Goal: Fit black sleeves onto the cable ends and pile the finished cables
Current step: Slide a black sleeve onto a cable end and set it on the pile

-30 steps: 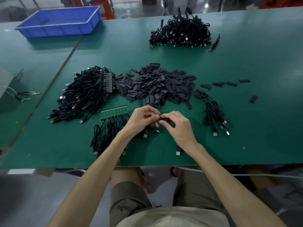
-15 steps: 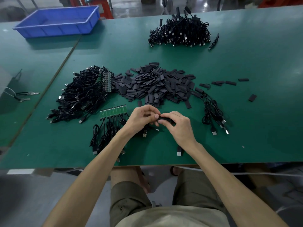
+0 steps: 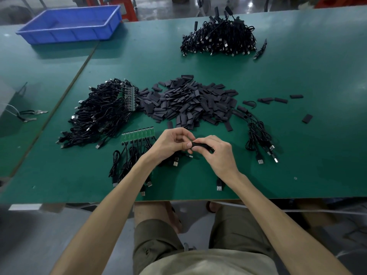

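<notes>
Now your left hand [image 3: 171, 144] and right hand [image 3: 217, 154] both pinch one black sleeve [image 3: 201, 145] with curled fingers [image 3: 206, 140], low over the green counter [image 3: 297, 147], just in front of the big pile of sleeves [image 3: 188, 102].

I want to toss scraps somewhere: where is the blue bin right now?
In the head view, the blue bin sits at the far left of the green tabletop, well left of the far cable pile.
</notes>
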The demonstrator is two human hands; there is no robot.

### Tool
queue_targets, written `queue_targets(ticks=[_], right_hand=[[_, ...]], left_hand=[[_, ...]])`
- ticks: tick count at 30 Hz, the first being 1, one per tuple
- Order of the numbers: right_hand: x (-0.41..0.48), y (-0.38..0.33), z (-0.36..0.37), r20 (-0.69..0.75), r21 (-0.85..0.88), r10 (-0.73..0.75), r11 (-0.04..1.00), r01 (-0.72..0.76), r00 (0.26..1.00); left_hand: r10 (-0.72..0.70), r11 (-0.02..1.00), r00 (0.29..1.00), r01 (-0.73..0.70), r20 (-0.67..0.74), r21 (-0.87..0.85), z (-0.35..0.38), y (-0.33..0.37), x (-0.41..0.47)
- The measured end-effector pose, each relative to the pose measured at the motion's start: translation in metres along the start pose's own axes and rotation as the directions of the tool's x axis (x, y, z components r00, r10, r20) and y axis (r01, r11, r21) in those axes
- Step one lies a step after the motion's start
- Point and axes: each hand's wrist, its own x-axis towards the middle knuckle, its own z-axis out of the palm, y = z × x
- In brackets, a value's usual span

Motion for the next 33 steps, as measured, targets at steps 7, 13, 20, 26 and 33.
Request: queue_targets(ticks=[7,13,20,26,33], right_hand=[[-0.0021,-0.0032,-0.0007,0.006,-0.012,-0.031,0.999,0.031,1.000],[-0.0019,-0.0005,-0.0001,0.014,-0.011,-0.013,1.000,0.013,1.000],[-0.0005,0.0019,0.0005,0.009,-0.019,0.002,1.000,-0.002,1.000],[-0.0001,0.0034,0.0016,0.008,-0.021,-0.003,1.000,0.003,1.000],[0.0002,0.0029,0.0013,0.018,-0.022,0.004,1.000,-0.004,1.000]], left_hand=[[-0.016,1.000,1.000,0.017,0.021,-0.013,0.0003,-0.0010,0.0000],[-0.024,1.000,1.000,0.024,0.005,0.005,0.0004,0.0004,-0.0007],[-0.023,1.000,1.000,0.023,0.006,-0.022,-0.0030,0.0015,-0.0031],[-0.032,0.999,0.999,0.032,0.000,-0.009,-0.0013,0.0035,-0.0022],[-0.037,0.999,0.999,0.037,0.001,-0.013,-0.0011,0.0050,-0.0026]])
